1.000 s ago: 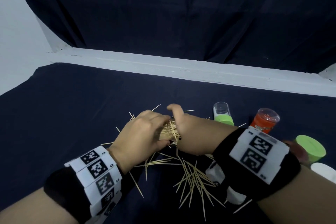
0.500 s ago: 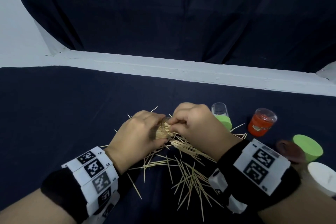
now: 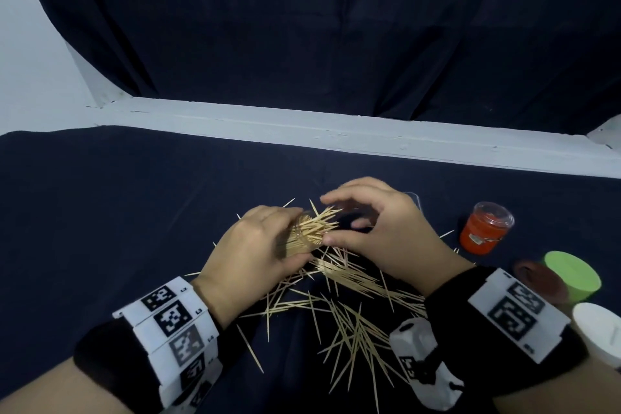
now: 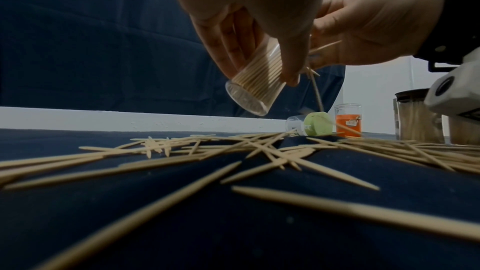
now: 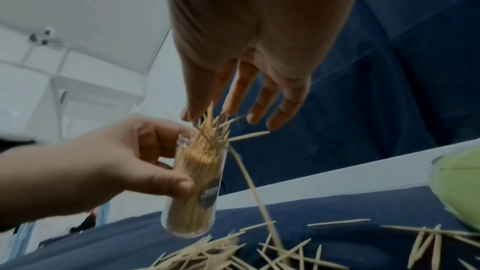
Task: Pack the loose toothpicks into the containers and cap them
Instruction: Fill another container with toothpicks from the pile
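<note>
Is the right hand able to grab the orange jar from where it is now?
Probably yes. The orange jar stands upright just right of the right hand, with only bare cloth between them. That hand's fingers are spread and hold nothing; the left hand grips the clear tube.

Your clear tube (image 5: 193, 188), tilted and packed with toothpicks, bristles unevenly at its mouth; loose toothpicks (image 3: 339, 309) litter the worktop.

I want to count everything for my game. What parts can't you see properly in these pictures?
- Clear container: in the head view the left hand covers most of it.
- Its dark label: right wrist view, too blurred to read.
- Green-capped container: hidden in the head view behind the right hand.
- White cup: cut off by the head view's right edge.
- Loose toothpicks: overlapping, so uncountable.
</note>
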